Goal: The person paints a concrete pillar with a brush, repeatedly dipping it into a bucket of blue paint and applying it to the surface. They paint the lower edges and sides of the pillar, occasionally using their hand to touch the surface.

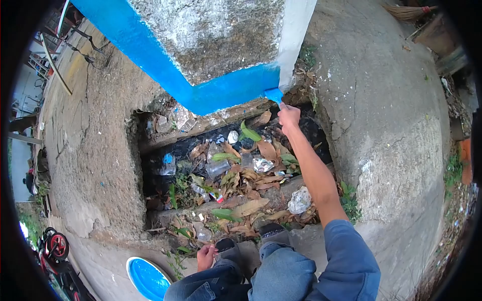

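My right hand [288, 118] is closed around the handle of a paintbrush [274, 94]. The blue-coated bristles touch the lower edge of the wall corner, where a wet blue band [221, 90] meets a whitish strip [296, 35]. Above the band, the wall face [216, 35] is rough, stained grey and white. Down by my left shoe, my left hand [205, 257] has its fingers curled in, with nothing visible in them. A round tub of blue paint [148, 281] stands on the ground to the left of my left knee.
Below the wall lies a sunken drain pit with dry leaves [246, 180], plastic litter and a crumpled white bag [299, 200]. Its broken concrete edge [131, 175] runs close by my shoes [273, 230]. A motorbike [57, 246] stands far left; a broom [406, 12] lies top right.
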A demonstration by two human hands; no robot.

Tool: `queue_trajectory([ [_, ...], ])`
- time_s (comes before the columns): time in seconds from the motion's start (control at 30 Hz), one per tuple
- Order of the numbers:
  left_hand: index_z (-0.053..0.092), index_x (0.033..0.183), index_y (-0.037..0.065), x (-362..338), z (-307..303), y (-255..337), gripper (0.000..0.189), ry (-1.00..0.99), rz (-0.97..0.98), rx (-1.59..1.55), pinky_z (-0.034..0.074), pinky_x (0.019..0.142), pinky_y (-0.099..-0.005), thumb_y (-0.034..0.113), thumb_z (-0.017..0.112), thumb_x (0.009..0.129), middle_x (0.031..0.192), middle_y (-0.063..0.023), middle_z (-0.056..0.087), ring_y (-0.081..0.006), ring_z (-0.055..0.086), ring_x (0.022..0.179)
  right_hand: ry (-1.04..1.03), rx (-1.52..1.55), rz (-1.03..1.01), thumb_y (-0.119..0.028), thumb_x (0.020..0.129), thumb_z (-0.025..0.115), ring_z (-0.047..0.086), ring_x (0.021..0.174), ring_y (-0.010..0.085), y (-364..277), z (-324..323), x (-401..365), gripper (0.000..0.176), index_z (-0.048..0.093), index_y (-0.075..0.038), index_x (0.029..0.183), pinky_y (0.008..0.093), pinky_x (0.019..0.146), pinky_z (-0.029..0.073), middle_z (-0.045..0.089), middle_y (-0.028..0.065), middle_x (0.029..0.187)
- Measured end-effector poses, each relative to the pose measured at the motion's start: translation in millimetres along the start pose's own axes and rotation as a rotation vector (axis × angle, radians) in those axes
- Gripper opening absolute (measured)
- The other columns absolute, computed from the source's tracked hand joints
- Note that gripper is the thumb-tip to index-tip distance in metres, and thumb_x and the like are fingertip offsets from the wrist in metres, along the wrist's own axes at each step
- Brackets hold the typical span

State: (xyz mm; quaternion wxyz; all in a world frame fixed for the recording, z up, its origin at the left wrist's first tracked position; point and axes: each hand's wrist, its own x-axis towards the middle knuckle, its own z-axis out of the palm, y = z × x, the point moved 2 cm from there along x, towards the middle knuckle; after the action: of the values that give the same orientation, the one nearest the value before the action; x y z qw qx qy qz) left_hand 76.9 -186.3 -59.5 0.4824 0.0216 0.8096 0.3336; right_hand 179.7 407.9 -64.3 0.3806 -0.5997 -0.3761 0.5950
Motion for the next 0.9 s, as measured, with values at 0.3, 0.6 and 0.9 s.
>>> queue_trajectory([
  [0.3,0.063,0.091,-0.003,0,0,-10,0.027,-0.015,-0.017,-0.028,0.046,0.058,-0.0248,0.024,0.058,0.091,0.078,-0.0091,0.067,-0.0133,0.062,0.065,-0.088,0.41,-0.146,-0.017,0.09,0.059,0.038,0.044,0.0031,-29,-25,-58,0.027,0.062,0.002,0.109,0.02,0.036,0.026,0.046,-0.0024,0.057],
  [0.6,0.062,0.091,-0.004,-6,-4,-8,0.028,-0.016,-0.008,-0.003,0.047,0.058,-0.0254,0.024,0.056,0.091,0.078,-0.0089,0.066,-0.0142,0.063,0.066,-0.078,0.352,-0.269,-0.021,0.091,0.059,0.039,0.049,0.0029,14,0,-36,0.029,0.064,0.002,0.108,0.022,0.043,0.03,0.047,-0.0041,0.061],
  [0.9,0.062,0.089,-0.003,-3,-2,-5,0.029,0.002,0.018,0.007,0.047,0.057,-0.0255,0.026,0.057,0.091,0.079,-0.0089,0.067,-0.014,0.063,0.067,0.07,0.151,-0.091,-0.019,0.09,0.058,0.037,0.04,0.0041,78,-27,-16,0.022,0.064,0.001,0.097,0.0218,0.035,0.026,0.047,-0.002,0.056],
])
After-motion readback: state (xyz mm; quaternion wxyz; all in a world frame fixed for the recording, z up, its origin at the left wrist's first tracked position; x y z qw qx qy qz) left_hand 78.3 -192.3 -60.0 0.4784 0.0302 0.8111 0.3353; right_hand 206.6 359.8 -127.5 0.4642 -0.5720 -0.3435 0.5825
